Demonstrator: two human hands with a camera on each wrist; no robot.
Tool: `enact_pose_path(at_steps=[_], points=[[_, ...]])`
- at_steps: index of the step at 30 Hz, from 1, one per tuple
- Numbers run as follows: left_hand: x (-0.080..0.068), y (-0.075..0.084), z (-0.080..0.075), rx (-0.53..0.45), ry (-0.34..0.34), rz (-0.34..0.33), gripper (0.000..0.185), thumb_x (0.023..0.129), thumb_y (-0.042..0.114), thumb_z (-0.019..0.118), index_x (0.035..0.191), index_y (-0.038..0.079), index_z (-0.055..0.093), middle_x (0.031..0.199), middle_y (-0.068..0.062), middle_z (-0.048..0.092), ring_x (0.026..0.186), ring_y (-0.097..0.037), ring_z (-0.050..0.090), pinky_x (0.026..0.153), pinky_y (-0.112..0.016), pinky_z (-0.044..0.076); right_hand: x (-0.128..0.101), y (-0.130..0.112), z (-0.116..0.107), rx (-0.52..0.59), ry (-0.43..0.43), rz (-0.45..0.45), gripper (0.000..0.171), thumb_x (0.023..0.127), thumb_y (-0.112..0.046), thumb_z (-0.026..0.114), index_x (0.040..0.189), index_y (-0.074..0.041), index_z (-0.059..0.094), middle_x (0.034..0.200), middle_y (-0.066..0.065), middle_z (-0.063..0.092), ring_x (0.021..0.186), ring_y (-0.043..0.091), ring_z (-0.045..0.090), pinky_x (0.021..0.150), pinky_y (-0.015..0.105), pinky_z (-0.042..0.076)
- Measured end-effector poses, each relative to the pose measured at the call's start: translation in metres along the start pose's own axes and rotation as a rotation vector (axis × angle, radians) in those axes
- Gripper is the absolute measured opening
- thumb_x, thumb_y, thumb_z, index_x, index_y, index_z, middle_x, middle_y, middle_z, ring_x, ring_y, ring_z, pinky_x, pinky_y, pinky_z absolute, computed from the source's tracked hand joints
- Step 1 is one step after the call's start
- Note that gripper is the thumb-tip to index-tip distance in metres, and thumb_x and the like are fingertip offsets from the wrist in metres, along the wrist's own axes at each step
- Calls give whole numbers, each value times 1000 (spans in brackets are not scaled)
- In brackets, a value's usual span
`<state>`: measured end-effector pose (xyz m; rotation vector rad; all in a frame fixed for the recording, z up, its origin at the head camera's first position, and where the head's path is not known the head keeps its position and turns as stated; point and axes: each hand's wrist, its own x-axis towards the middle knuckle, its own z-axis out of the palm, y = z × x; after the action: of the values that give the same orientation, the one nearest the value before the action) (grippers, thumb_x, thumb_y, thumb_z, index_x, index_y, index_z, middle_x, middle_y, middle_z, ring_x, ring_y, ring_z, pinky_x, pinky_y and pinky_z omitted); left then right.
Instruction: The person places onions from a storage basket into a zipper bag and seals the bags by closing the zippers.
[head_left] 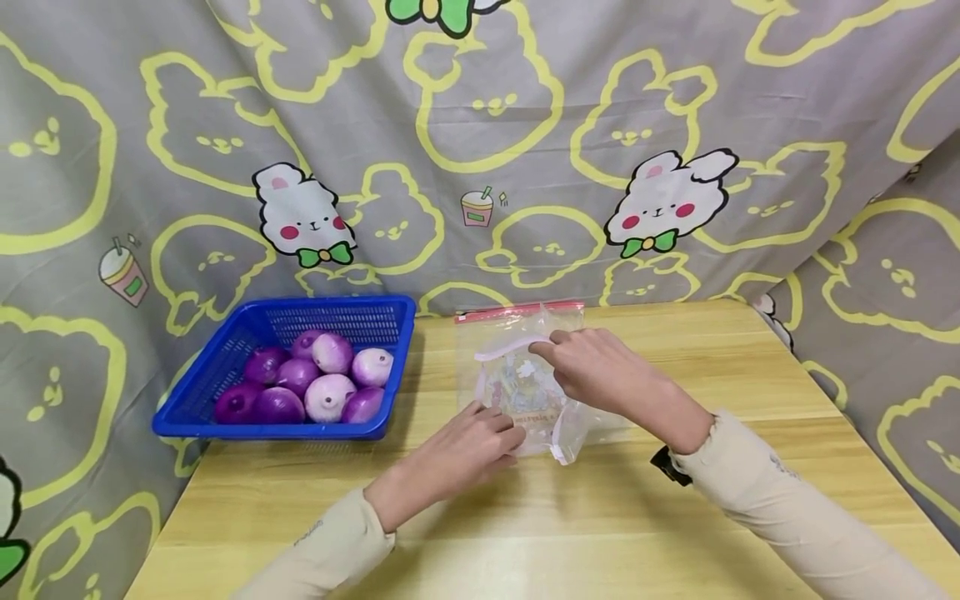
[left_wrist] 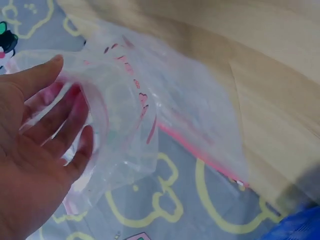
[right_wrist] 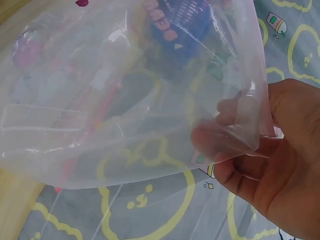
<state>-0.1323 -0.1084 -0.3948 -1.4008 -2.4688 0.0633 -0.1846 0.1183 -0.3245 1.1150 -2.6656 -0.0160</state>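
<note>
Print on bag [head_left: 525, 392] perhaps lettering, illegible.

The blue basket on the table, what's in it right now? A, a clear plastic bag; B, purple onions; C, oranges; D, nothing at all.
B: the blue basket at the left of the table holds a heap of purple onions, while the clear plastic bag lies apart from it, between the left hand and right hand.
</note>
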Motion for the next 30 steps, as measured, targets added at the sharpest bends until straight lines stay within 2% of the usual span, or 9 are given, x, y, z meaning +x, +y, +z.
enact_pose_path(at_steps=[3,6,11,14,19,22,25,27,30], points=[[-1,1,2,100,49,38,6,93,17,65,98,19,63,87,5,64,86,-16,59,81,-31,42,0,1,0,-20,18,1,29,84,2,65,111,-9,68,69,3,50,47,15,37,41,25,29],[-4,2,3,215,119,58,10,97,11,52,99,18,59,86,2,60,86,-19,57,86,-34,42,0,2,0,-52,60,21,27,84,3,64,108,-8,67,70,5,51,46,15,37,39,26,29],[-11,-1,2,290,175,32,19,99,10,40,103,17,58,89,-2,54,85,-23,55,84,-37,45,-1,5,-3,-54,79,70,29,84,4,62,110,-8,68,74,7,53,45,15,37,38,26,29],[-14,-2,-1,324,162,4,26,99,11,40,104,15,65,92,-2,59,86,-23,54,80,-36,42,-1,5,-5,-30,73,69,34,83,4,61,114,-9,69,74,6,52,45,15,36,38,25,28],[-18,-3,-5,392,75,-57,26,96,10,46,97,11,72,90,-1,68,88,-21,48,77,-32,37,2,2,-4,6,58,60,39,81,6,62,116,-10,69,74,5,54,47,15,37,40,26,29],[-23,-8,-3,407,33,-138,14,89,10,58,96,11,71,95,-4,68,97,-24,51,79,-34,39,2,1,-3,9,40,67,38,81,7,63,115,-9,69,78,6,58,49,16,40,40,26,31],[-30,-11,2,411,14,-202,15,85,8,64,99,11,68,105,-9,67,111,-30,53,81,-37,42,2,-1,-1,0,32,68,35,83,7,63,113,-8,69,77,7,58,50,16,40,41,26,32],[-35,-12,5,399,19,-208,20,86,7,61,105,12,65,113,-12,66,116,-34,53,81,-38,44,2,-1,0,-3,21,67,35,83,8,62,113,-8,69,76,6,57,50,15,40,41,25,31],[-39,-13,7,386,52,-178,24,92,4,46,108,12,62,116,-13,64,113,-35,54,77,-39,45,2,-1,1,-4,14,73,36,83,8,62,114,-8,69,76,6,56,49,15,39,41,24,30]])
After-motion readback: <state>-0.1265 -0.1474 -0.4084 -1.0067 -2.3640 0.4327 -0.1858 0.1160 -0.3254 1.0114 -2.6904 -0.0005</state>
